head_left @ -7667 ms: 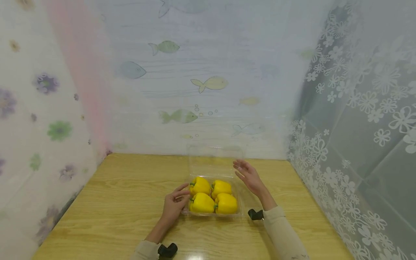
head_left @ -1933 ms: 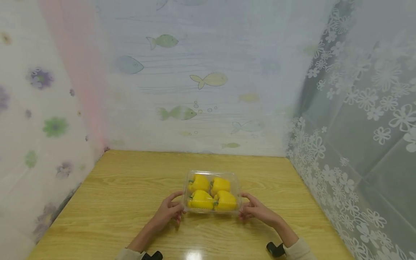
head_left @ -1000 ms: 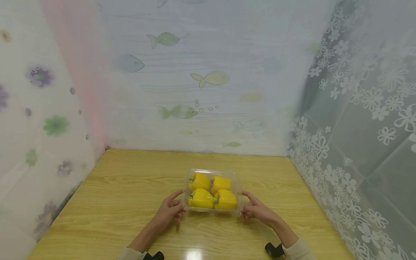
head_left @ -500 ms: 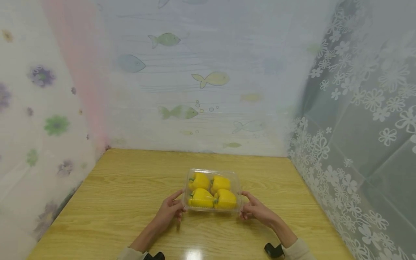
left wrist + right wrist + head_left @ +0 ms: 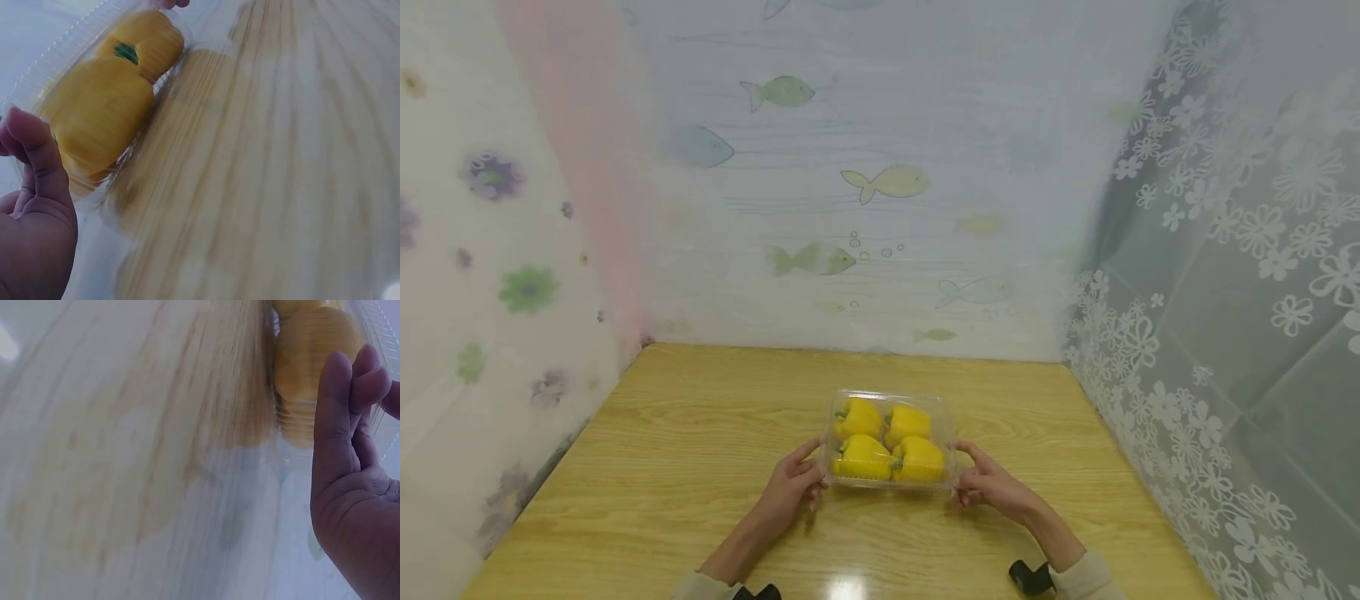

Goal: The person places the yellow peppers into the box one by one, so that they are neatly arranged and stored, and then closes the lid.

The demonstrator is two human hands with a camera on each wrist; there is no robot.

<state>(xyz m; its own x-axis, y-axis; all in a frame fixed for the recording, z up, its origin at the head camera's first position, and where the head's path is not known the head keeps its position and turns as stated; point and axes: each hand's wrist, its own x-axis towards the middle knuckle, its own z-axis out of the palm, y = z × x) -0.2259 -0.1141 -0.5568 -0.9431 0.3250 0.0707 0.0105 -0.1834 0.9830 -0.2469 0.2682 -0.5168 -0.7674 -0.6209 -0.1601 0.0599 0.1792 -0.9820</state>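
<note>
A clear plastic clamshell box (image 5: 886, 482) sits mid-table with its lid down over several yellow bell peppers (image 5: 862, 457) with green stems. My left hand (image 5: 786, 492) pinches the box's left side near the front corner, thumb in front and index finger along the side. On the opposite side my right hand (image 5: 1000, 486) grips the right edge in the same way. The left wrist view has the left thumb (image 5: 37, 147) at the box's rim, beside a pepper (image 5: 100, 112). In the right wrist view, the right fingers (image 5: 334, 419) partly cover the box.
The wooden table (image 5: 715, 417) stands against a back curtain (image 5: 880, 225) printed with fish. Flowered curtains hang at the left (image 5: 527, 250) and right (image 5: 1225, 333). A black wrist camera (image 5: 1032, 577) sits at the right cuff.
Much earlier the lid stood up at the back and my hands were apart beside the box; now it is down and both hands hold the sides. Over the last second, almost nothing has moved.
</note>
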